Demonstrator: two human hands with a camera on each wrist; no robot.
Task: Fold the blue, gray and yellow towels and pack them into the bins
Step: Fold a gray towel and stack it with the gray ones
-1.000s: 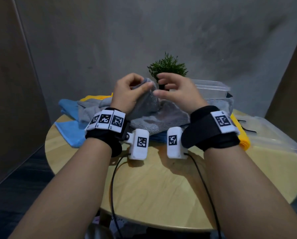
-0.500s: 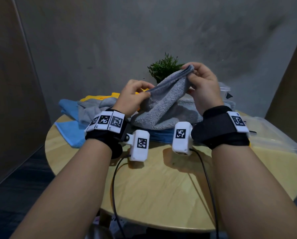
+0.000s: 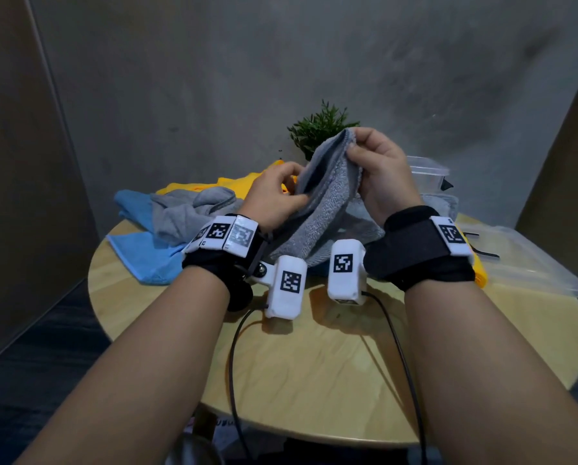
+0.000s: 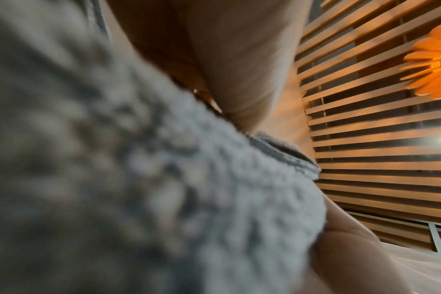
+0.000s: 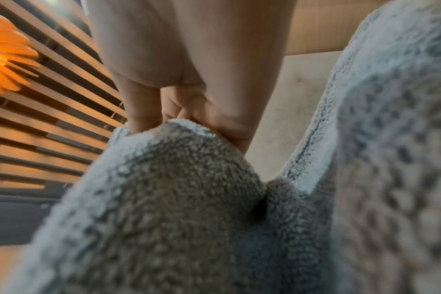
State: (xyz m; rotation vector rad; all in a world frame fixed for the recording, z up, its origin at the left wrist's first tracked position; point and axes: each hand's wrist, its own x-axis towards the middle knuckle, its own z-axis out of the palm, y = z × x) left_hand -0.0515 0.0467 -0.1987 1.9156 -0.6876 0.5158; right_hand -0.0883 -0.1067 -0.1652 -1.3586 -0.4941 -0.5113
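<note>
Left hand point(image 3: 274, 196) regripped gray towel point(image 3: 327, 199); wrist view shows hem.

Support: a round, light wooden table point(image 3: 314, 364).
Left rear: a crumpled blue cloth towel point(image 3: 146, 260) lay on the wood, a rumpled gray towel point(image 3: 187, 213) partly over it.
Behind these: a yellow towel point(image 3: 234, 184).
Back centre: a small green potted plant point(image 3: 317, 129).
Right side: clear plastic bins point(image 3: 532, 263) sat near the rim.
</note>
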